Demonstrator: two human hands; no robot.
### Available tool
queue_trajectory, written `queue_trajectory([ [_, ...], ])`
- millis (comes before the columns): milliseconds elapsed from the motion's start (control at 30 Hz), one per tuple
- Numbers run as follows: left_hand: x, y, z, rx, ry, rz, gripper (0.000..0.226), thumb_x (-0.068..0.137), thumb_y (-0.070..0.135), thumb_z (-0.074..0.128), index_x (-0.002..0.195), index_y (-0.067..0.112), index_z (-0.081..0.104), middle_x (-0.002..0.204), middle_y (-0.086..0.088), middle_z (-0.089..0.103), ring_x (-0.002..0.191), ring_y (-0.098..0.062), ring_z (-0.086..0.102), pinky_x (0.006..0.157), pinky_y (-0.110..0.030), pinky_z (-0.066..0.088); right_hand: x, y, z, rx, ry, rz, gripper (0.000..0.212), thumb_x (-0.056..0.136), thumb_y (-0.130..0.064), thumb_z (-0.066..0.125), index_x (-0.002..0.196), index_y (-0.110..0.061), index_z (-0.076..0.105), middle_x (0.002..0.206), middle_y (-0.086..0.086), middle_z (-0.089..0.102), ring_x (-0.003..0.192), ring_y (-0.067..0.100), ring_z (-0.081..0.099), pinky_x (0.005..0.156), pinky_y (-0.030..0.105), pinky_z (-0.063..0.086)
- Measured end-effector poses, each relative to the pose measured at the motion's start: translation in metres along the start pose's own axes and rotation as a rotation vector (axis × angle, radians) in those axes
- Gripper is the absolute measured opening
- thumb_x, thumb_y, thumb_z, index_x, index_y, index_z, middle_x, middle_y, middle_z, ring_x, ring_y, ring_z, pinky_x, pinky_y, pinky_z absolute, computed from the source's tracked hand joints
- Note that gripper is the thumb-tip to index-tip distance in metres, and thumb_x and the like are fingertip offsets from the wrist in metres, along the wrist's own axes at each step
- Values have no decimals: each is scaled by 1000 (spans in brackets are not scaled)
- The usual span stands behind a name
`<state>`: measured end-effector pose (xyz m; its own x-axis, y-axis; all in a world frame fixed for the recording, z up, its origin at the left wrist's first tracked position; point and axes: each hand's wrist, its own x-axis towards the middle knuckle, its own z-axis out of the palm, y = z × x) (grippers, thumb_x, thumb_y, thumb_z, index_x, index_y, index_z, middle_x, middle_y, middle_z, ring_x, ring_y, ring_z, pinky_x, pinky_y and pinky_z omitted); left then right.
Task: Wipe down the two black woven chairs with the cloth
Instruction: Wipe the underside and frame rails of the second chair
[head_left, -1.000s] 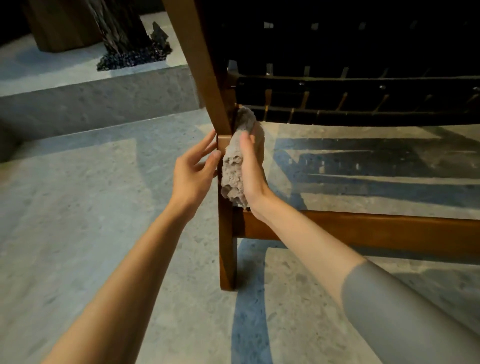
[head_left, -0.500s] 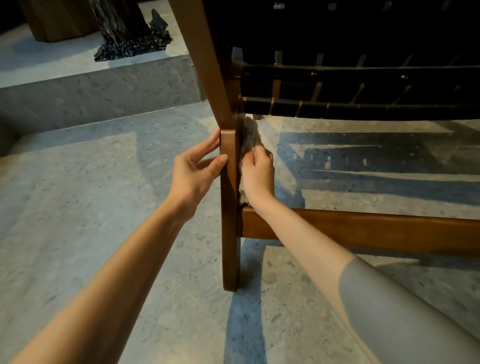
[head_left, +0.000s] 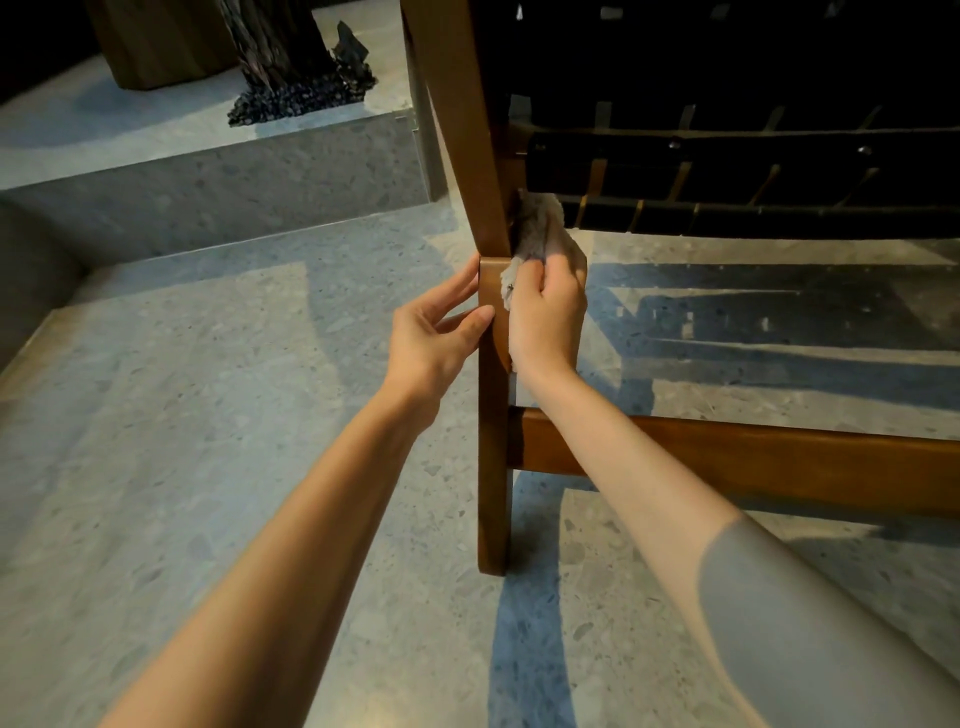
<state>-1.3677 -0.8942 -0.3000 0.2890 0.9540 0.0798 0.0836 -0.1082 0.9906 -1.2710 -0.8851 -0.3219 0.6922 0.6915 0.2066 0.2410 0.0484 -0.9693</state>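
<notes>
A chair with a brown wooden frame (head_left: 492, 415) and black woven straps (head_left: 727, 171) fills the upper right. My right hand (head_left: 548, 317) grips a fluffy grey-beige cloth (head_left: 537, 228) and presses it against the inner side of the wooden rear leg, just below the straps. My left hand (head_left: 436, 332) touches the outer side of the same leg with straight fingers, thumb on its front face. Only one chair is in view.
A wooden crossbar (head_left: 727, 457) runs right from the leg, low over the speckled stone floor (head_left: 182, 467). A raised stone step (head_left: 208, 182) lies behind on the left, bearing a dark sculptural piece on black pebbles (head_left: 291, 78) and a wooden block (head_left: 156, 41).
My right hand has slid the cloth from the leg's front face round to its inner side and bunched it up under the straps. My left hand has stayed on the leg.
</notes>
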Motion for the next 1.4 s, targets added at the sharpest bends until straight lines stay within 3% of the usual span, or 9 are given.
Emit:
queue_trajectory([
  [367,-6,6,4,-32,18,-16,51,91,-5,55,138,13,47,136,-5,54,120,-19,57,98,-37,49,-19,24,-8,13,-175,333,42,103,-15,33,143,-21,44,139,7,47,123,24,50,101,34,45],
  [500,-5,6,3,-25,20,-20,50,90,-5,55,137,13,49,135,-3,55,119,-18,58,98,-35,49,-21,12,-5,90,-60,286,40,103,-15,35,142,-18,44,146,6,35,132,23,41,101,31,39],
  [633,-3,4,3,-14,24,-15,49,90,-4,57,136,14,50,134,0,56,114,-12,60,93,-27,52,-13,-1,-2,60,1,98,40,103,-16,34,141,-19,46,142,7,36,128,24,44,103,43,40],
  [767,-2,2,3,-17,35,1,49,89,-4,57,134,14,52,131,3,57,112,-9,60,93,-28,52,-25,8,-9,-7,-44,19,43,102,-15,37,145,-19,39,147,7,30,130,21,43,91,17,37],
  [867,-4,0,7,-36,92,-2,45,89,-4,58,131,13,55,128,-1,61,115,-15,60,95,-31,51,-41,22,-23,-70,-169,53,47,102,-15,37,148,-26,33,148,4,28,131,19,41,90,13,35],
  [967,-9,1,16,-11,181,8,41,92,-1,56,129,15,57,127,0,61,116,-11,58,86,-16,52,-41,21,-45,-80,-270,88,48,101,-15,41,147,-29,34,147,1,35,132,16,40,91,14,30],
  [1133,-39,3,41,219,400,163,29,96,7,51,120,21,58,118,12,52,103,4,52,88,-15,49,-36,0,-94,14,-227,-15,41,94,-11,52,126,-36,47,128,-19,47,122,0,45,99,20,42],
  [1233,-63,3,62,298,318,333,24,96,10,52,117,21,56,116,8,49,103,6,51,87,-10,45,-32,-1,-133,-36,-243,-86,39,90,-13,57,119,-34,43,110,-27,48,101,-18,48,83,10,46],
  [1400,-75,6,102,326,65,284,41,97,15,51,134,30,45,128,19,41,115,1,46,91,-14,44,-20,6,-197,-155,-279,-83,42,85,-11,63,116,-29,41,106,-22,49,99,-12,49,80,10,42],
])
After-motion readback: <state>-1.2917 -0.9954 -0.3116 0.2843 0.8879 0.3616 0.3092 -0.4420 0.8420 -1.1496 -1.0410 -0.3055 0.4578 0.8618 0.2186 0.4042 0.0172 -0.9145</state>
